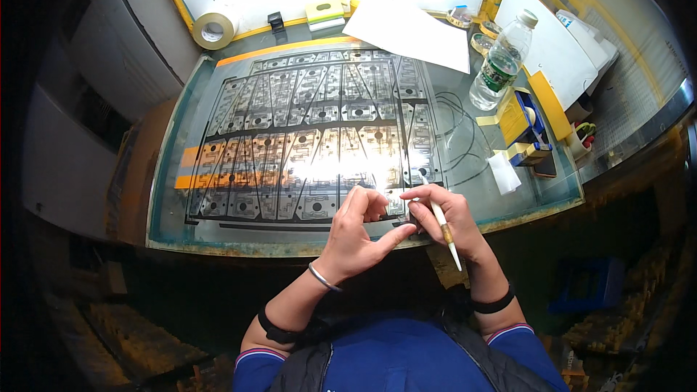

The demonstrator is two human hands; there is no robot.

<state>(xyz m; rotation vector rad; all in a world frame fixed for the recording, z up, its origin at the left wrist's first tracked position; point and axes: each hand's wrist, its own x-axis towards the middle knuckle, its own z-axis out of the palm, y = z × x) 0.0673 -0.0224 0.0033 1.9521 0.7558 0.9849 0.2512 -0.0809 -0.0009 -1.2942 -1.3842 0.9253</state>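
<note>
My right hand (451, 219) holds a slim white pen-like stick (438, 212) with a tan band (446, 235). It slants across the fingers, one end over the sheet and the pointed end toward me. My left hand (356, 236) hovers beside it, fingers loosely curled and thumb stretched toward the right fingertips; nothing shows in it. Both hands are over the near edge of a transparent film sheet (279, 138) printed with rows of black circuit-like patterns. Glare washes out part of the film's middle. Whatever lies between the right fingertips and left thumb is too dark to make out.
The film lies on a glass-topped table (465, 207) with orange strips (186, 182) showing at left. A water bottle (504, 62), a blue-and-yellow tape dispenser (524, 125), a crumpled white paper (504, 173) and thin black wire (475, 127) are at right. Behind lie a tape roll (213, 31) and white sheet (414, 29).
</note>
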